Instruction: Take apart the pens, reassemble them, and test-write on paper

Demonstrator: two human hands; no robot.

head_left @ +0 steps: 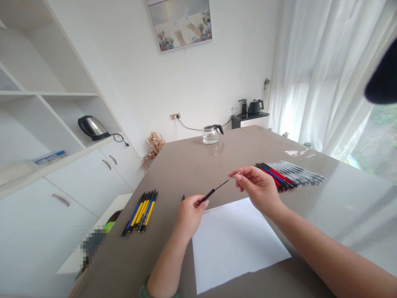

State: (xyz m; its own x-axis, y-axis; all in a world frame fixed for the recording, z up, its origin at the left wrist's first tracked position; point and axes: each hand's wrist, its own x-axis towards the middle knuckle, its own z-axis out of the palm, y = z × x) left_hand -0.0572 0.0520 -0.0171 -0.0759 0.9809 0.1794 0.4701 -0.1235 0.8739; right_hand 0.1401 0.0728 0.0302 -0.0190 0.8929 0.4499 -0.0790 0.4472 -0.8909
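Note:
My left hand (190, 214) is closed around the barrel of a black pen (210, 193), held above the brown table (198, 165). A thin refill (223, 184) sticks out of the pen's front end. My right hand (257, 187) pinches the far tip of that refill between thumb and forefinger. Both hands hover just beyond a white sheet of paper (235, 242). Right of my right hand lies a row of several black, red and blue pens (288, 174). To the left of my left hand lie several yellow, blue and black pens (142, 211).
A glass jug (211, 134) stands at the table's far end. White cabinets and shelves with a steel kettle (92, 127) line the left wall. A curtained window fills the right side. A small stand with black kettles (250, 114) sits in the far corner.

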